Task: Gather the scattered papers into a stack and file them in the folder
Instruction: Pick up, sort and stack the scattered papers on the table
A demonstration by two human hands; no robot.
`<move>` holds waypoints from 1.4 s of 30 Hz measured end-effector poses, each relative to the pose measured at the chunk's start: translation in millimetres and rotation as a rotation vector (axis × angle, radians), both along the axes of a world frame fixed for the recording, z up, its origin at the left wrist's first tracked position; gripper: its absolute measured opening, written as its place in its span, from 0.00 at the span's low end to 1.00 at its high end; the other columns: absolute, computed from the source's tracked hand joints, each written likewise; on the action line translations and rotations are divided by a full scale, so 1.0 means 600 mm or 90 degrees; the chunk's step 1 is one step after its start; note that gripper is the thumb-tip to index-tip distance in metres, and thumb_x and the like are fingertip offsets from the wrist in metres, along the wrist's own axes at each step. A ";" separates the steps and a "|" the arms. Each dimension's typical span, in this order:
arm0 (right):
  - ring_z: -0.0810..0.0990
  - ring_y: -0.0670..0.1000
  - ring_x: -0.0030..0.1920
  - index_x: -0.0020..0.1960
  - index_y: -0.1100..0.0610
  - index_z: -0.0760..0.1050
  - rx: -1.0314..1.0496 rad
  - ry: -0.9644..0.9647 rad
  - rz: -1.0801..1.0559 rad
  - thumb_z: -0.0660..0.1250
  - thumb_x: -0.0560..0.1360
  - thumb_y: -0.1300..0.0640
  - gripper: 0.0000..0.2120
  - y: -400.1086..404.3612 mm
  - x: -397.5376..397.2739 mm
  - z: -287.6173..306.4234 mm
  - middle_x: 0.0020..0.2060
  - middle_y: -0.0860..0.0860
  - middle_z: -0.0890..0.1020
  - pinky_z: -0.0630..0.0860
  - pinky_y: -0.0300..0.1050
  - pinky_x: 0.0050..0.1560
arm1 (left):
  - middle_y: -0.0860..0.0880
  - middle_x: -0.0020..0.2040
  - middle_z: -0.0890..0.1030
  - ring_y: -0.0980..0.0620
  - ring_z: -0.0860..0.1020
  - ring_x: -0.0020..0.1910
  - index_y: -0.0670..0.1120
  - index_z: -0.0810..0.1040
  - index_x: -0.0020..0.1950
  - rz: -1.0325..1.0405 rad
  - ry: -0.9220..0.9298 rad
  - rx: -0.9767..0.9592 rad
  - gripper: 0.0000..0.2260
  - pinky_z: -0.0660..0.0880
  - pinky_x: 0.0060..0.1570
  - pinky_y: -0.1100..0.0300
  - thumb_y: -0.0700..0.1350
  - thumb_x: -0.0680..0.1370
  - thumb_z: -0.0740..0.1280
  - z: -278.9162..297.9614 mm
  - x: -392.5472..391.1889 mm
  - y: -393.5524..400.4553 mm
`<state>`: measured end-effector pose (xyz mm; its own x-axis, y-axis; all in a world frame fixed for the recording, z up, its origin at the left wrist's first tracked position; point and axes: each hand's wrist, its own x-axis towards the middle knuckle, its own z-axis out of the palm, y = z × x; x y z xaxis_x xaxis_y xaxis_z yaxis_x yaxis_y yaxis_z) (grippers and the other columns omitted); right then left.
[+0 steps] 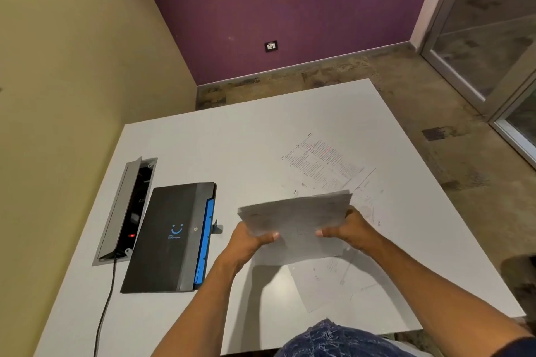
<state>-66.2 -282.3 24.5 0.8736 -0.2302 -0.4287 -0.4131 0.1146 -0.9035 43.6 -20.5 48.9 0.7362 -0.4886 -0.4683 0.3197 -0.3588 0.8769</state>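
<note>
Both forearms bare, extended from 6 o'clock toward centre, converging. Left hand (249,243) raised above table, fingers curled, thumb laid on top, clamped on left edge of papers (295,220). Right hand (348,229) at 3 o'clock of left, same height, thumb forward, fingers wrapped behind right edge. Papers held between hands, tilted, blurred. Wrists roughly straight, palms turned inward.

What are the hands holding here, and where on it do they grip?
Both hold a stack of papers above the table: the left hand grips its left edge, the right hand its right edge.
</note>
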 end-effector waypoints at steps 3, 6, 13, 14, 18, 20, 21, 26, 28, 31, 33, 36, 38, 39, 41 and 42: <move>0.83 0.49 0.56 0.54 0.49 0.79 0.010 0.008 0.029 0.83 0.65 0.64 0.24 0.006 -0.007 -0.006 0.53 0.50 0.85 0.80 0.37 0.50 | 0.51 0.58 0.86 0.49 0.82 0.60 0.50 0.82 0.63 -0.006 0.017 0.031 0.23 0.79 0.62 0.52 0.42 0.70 0.81 -0.016 -0.003 0.005; 0.86 0.49 0.55 0.59 0.49 0.81 0.027 0.013 0.038 0.84 0.66 0.58 0.24 0.011 -0.012 -0.009 0.53 0.48 0.87 0.82 0.40 0.53 | 0.51 0.56 0.87 0.49 0.83 0.58 0.50 0.83 0.60 0.004 0.031 0.024 0.20 0.80 0.54 0.58 0.43 0.70 0.81 -0.025 -0.006 0.006; 0.85 0.56 0.59 0.64 0.60 0.79 0.103 -0.025 -0.017 0.83 0.66 0.63 0.28 0.016 0.007 -0.012 0.56 0.56 0.86 0.81 0.53 0.62 | 0.42 0.59 0.86 0.41 0.84 0.60 0.43 0.80 0.66 0.024 0.112 -0.086 0.23 0.78 0.63 0.43 0.46 0.73 0.78 0.001 -0.003 -0.003; 0.85 0.56 0.59 0.64 0.60 0.79 0.101 -0.031 0.001 0.82 0.67 0.64 0.28 0.016 0.010 -0.010 0.57 0.56 0.86 0.81 0.54 0.61 | 0.40 0.61 0.85 0.39 0.83 0.60 0.42 0.78 0.68 0.028 0.139 -0.113 0.24 0.78 0.62 0.41 0.45 0.73 0.77 0.005 -0.003 -0.006; 0.86 0.50 0.56 0.62 0.57 0.80 0.108 -0.052 -0.001 0.77 0.68 0.73 0.26 0.024 0.017 -0.004 0.54 0.50 0.88 0.83 0.43 0.53 | 0.39 0.63 0.83 0.37 0.83 0.61 0.42 0.77 0.70 0.045 0.192 -0.153 0.24 0.81 0.58 0.43 0.42 0.74 0.74 0.017 -0.003 -0.024; 0.85 0.53 0.58 0.63 0.58 0.80 0.114 -0.068 -0.037 0.78 0.69 0.71 0.25 0.021 0.018 -0.010 0.57 0.52 0.87 0.83 0.46 0.56 | 0.39 0.63 0.83 0.36 0.82 0.61 0.42 0.77 0.70 0.039 0.199 -0.141 0.21 0.80 0.60 0.41 0.41 0.78 0.73 0.026 0.000 -0.029; 0.85 0.54 0.59 0.64 0.58 0.80 0.119 -0.074 -0.056 0.78 0.70 0.69 0.25 0.018 0.018 -0.011 0.58 0.53 0.86 0.82 0.47 0.57 | 0.39 0.62 0.83 0.36 0.82 0.61 0.42 0.78 0.70 0.041 0.205 -0.135 0.18 0.79 0.61 0.41 0.41 0.79 0.71 0.031 0.003 -0.030; 0.85 0.56 0.59 0.67 0.59 0.79 0.168 -0.076 -0.128 0.76 0.72 0.66 0.24 0.000 0.013 -0.008 0.59 0.55 0.86 0.82 0.50 0.58 | 0.40 0.56 0.86 0.44 0.86 0.51 0.41 0.83 0.62 0.148 0.314 -0.197 0.12 0.80 0.55 0.48 0.43 0.81 0.66 0.041 -0.002 -0.031; 0.84 0.58 0.60 0.67 0.58 0.78 0.197 -0.076 -0.131 0.77 0.73 0.64 0.24 -0.004 0.010 -0.010 0.60 0.56 0.85 0.80 0.56 0.61 | 0.40 0.57 0.86 0.43 0.86 0.52 0.41 0.86 0.59 0.166 0.360 -0.196 0.12 0.80 0.54 0.50 0.44 0.82 0.65 0.034 -0.010 -0.037; 0.83 0.59 0.62 0.69 0.57 0.77 0.210 -0.064 -0.091 0.78 0.72 0.60 0.26 -0.008 0.008 -0.008 0.62 0.56 0.84 0.78 0.58 0.64 | 0.37 0.63 0.82 0.39 0.82 0.57 0.39 0.83 0.63 0.155 0.431 -0.203 0.15 0.77 0.59 0.46 0.47 0.82 0.67 0.020 -0.024 -0.046; 0.84 0.59 0.61 0.68 0.58 0.77 0.196 -0.057 -0.091 0.77 0.73 0.63 0.24 -0.014 0.007 -0.005 0.61 0.56 0.84 0.78 0.58 0.64 | 0.37 0.63 0.82 0.38 0.82 0.57 0.38 0.81 0.64 0.165 0.459 -0.208 0.16 0.78 0.58 0.47 0.46 0.81 0.69 0.013 -0.028 -0.046; 0.85 0.58 0.59 0.67 0.58 0.78 0.171 -0.058 -0.128 0.75 0.74 0.66 0.21 -0.021 0.006 0.007 0.59 0.56 0.85 0.82 0.54 0.58 | 0.36 0.67 0.80 0.36 0.80 0.63 0.37 0.79 0.68 0.154 0.428 -0.243 0.17 0.78 0.60 0.44 0.44 0.81 0.69 0.005 -0.026 -0.034; 0.86 0.56 0.58 0.66 0.57 0.78 0.156 -0.075 -0.128 0.75 0.74 0.66 0.21 -0.017 0.007 0.018 0.58 0.54 0.86 0.83 0.50 0.56 | 0.36 0.68 0.79 0.35 0.78 0.67 0.40 0.78 0.71 0.100 0.386 -0.235 0.18 0.74 0.66 0.39 0.42 0.81 0.69 0.002 -0.024 -0.033; 0.86 0.55 0.57 0.65 0.57 0.78 0.153 -0.080 -0.121 0.75 0.73 0.67 0.21 -0.013 0.008 0.023 0.57 0.53 0.86 0.83 0.49 0.55 | 0.37 0.68 0.79 0.35 0.78 0.67 0.41 0.77 0.71 0.069 0.356 -0.223 0.18 0.72 0.69 0.36 0.41 0.81 0.69 0.001 -0.023 -0.036; 0.86 0.55 0.56 0.64 0.57 0.79 0.137 -0.083 -0.084 0.76 0.72 0.67 0.22 -0.006 0.010 0.029 0.57 0.54 0.87 0.83 0.51 0.55 | 0.37 0.68 0.80 0.34 0.78 0.67 0.42 0.77 0.71 0.029 0.292 -0.199 0.20 0.69 0.70 0.33 0.40 0.79 0.72 0.000 -0.020 -0.042; 0.86 0.55 0.56 0.64 0.56 0.79 0.130 -0.082 -0.069 0.77 0.71 0.66 0.22 -0.004 0.011 0.031 0.56 0.54 0.87 0.83 0.52 0.55 | 0.37 0.67 0.80 0.34 0.78 0.66 0.42 0.78 0.71 0.024 0.266 -0.192 0.21 0.70 0.70 0.32 0.40 0.77 0.73 0.001 -0.017 -0.043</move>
<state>-59.6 -284.8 43.0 0.8990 -0.2454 -0.3628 -0.2716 0.3377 -0.9012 33.5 -46.2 49.6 0.5364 -0.6237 -0.5686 0.6722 -0.0917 0.7347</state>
